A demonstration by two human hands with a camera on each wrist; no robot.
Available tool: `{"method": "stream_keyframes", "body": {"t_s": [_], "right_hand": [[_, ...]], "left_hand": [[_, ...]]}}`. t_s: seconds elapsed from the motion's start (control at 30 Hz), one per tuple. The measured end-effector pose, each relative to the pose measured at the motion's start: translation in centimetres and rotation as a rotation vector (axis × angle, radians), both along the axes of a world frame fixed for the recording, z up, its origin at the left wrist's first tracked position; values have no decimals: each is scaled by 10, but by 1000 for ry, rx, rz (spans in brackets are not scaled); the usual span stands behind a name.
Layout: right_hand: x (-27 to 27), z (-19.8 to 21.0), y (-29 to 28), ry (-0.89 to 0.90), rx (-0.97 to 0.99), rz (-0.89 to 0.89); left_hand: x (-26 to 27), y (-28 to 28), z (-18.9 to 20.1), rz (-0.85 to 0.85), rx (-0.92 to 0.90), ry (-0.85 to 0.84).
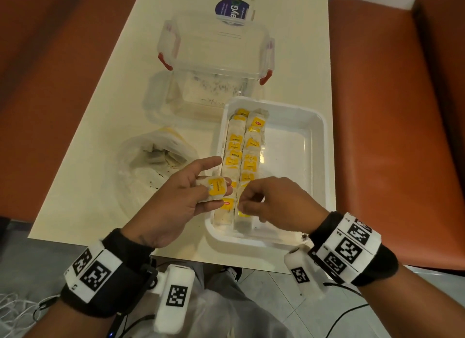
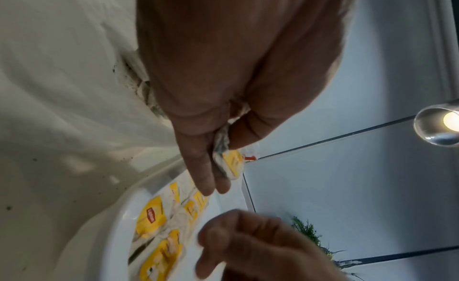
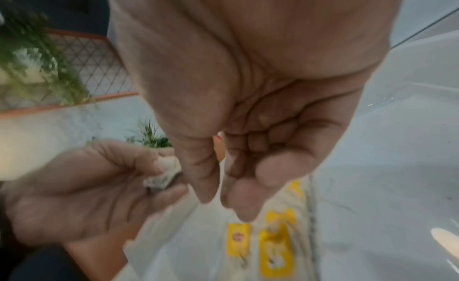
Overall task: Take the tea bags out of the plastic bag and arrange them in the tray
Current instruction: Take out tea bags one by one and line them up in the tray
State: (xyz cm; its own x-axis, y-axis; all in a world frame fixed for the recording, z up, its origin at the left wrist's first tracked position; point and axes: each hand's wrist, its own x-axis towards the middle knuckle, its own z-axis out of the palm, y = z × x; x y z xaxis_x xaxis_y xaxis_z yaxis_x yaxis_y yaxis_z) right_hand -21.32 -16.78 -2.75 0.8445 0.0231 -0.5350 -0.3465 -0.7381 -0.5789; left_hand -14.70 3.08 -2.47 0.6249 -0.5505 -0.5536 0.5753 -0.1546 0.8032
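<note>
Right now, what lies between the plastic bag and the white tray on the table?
In the head view, the left hand holding a tea bag hangs over that gap. Farther back, only bare table separates the plastic bag from the tray.

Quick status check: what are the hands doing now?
Left hand holds a tea bag. Right hand over tray rows, grip unclear. Nothing blocking.

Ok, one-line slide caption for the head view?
Left hand holds a tea bag beside two rows in the white tray.
</note>
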Motion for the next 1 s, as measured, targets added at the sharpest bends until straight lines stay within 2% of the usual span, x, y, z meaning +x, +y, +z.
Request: {"method": "stream_keyframes", "body": {"t_s": [0.07,0.17,0.37,0.67,0.87,0.93,1.0], "right_hand": [[3,13,-2,-85,145,-119],[6,28,-4,-121,339,-251],[10,20,-15,-223,344,-391],[19,38,-33,-261,423,-428],[24,44,-33,-270,367,-385],[27,52,-36,-297,287,-346],[29,63,-41,-323,155,-252]], "left_hand": [[1,-2,2,-71,-10,-39],[4,-8,5,-136,-72,-49],[7,-29,3,-98,-223,45],[10,-51,-2,-16,-410,142],[15,-58,-4,15,-501,207],[18,-56,-6,-12,-426,127],[23,-54,-5,-95,-291,-76]]}}
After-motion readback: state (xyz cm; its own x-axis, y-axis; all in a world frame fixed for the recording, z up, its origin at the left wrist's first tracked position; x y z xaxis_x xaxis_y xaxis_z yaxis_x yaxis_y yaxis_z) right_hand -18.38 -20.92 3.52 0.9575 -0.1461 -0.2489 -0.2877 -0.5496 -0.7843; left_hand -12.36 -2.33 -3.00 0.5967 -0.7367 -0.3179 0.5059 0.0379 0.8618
